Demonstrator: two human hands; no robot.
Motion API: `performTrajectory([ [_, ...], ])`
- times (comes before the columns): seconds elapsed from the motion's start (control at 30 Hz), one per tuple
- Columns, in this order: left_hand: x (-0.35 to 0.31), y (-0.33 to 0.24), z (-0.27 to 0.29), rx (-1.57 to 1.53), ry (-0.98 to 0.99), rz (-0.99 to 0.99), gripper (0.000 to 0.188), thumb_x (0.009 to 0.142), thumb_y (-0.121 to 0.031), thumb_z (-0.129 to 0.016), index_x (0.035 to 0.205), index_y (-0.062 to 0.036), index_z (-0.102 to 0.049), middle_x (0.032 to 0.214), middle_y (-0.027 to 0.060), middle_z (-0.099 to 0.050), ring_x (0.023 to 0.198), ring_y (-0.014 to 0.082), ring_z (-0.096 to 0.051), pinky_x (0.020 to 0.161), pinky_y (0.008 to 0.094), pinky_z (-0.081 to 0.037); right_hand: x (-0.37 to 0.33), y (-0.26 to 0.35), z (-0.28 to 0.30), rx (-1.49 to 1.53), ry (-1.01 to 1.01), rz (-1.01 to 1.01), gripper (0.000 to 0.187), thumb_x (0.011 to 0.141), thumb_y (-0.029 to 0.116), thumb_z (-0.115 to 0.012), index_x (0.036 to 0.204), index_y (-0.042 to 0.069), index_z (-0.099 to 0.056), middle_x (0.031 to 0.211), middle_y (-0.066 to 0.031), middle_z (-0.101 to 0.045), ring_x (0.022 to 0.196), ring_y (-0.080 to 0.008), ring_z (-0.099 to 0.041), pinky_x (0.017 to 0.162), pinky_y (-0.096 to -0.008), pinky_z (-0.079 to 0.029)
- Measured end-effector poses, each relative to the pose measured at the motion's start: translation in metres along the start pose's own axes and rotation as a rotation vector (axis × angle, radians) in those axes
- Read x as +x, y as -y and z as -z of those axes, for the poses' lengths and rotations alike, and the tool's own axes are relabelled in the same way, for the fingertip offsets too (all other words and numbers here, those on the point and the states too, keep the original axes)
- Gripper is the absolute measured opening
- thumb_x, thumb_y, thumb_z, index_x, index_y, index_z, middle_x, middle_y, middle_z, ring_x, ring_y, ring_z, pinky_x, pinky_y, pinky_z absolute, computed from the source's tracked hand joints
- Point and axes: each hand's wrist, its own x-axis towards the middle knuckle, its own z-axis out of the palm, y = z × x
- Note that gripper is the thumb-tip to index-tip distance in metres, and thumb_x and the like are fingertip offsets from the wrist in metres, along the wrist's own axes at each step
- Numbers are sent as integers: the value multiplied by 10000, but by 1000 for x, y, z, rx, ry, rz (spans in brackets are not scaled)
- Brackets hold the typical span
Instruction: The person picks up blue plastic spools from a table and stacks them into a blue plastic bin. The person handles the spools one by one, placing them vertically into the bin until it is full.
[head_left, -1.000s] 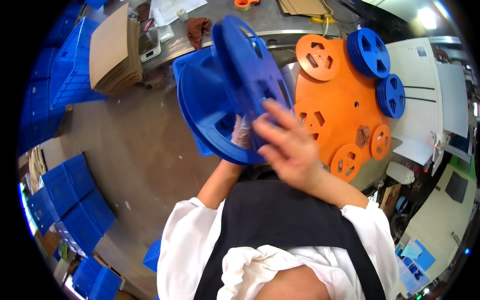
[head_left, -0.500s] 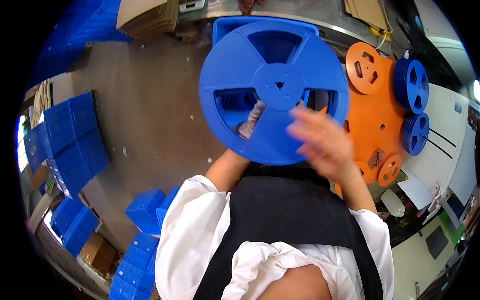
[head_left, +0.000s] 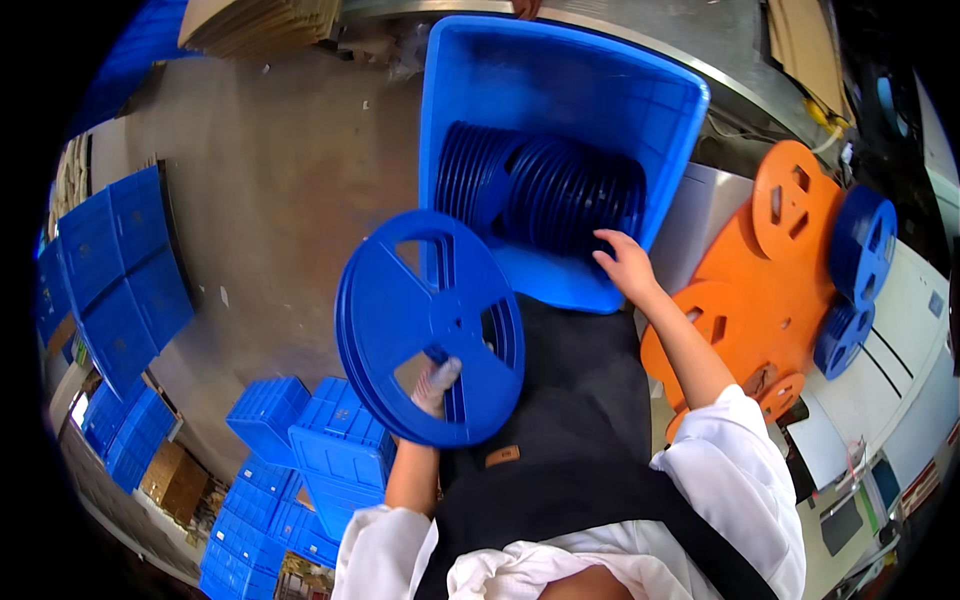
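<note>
Just left of my lap, my left hand [head_left: 433, 385] grips a blue plastic reel [head_left: 385, 325], its pale-covered fingers showing through a cut-out of the flange. The reel stands tilted, and its edge looks doubled; whether it is one reel or a pair I cannot tell. My right hand [head_left: 625, 265] is open and holds nothing, thumb and forefinger apart, over the near right part of a blue plastic bin [head_left: 665, 105]. Inside that bin, several dark blue reels [head_left: 575, 195] stand on edge in a row, close to my right fingertips.
To the right stands an orange panel [head_left: 750, 310] with an orange reel [head_left: 785, 200] and blue reels [head_left: 865, 245] at its edge. Stacked blue crates [head_left: 340, 440] are at lower left. Cardboard sheets [head_left: 260, 25] lie at the far left, beside a metal table [head_left: 660, 25].
The blue reel has moved down and left, out from over the bin, exposing the reels inside. My right hand has left the reel's face and is now over the bin.
</note>
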Motion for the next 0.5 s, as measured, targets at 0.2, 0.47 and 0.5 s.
performTrajectory([
  [0.2, -3, 66, 17, -156, -126, 124, 508, 826, -311, -756, 1215, -21, -607, 1128, 101, -674, 1067, 238, -624, 957, 370, -480, 162, -22, -112, -420, 77, 389, 536, 806, 195, -718, 1302, 77, -553, 1411, -117, -502, 1335, -312, -439, 1058, -457, -395],
  [0.47, 42, 67, 18, 19, -95, 119, 611, 809, -333, -796, 1279, -14, -573, 1163, 103, -668, 1065, 235, -638, 922, 373, -525, 268, -32, -182, -773, 245, 377, 537, 878, 260, -651, 1376, 122, -503, 1474, -93, -436, 1430, -291, -314, 1109, -510, -317],
  [0.5, 52, 67, 22, -12, -100, 148, 597, 816, -330, -790, 1276, -15, -576, 1158, 102, -670, 1065, 232, -638, 910, 367, -530, 266, -39, -179, -766, 223, 378, 531, 887, 275, -641, 1379, 131, -502, 1475, -89, -435, 1436, -292, -302, 1113, -519, -309],
])
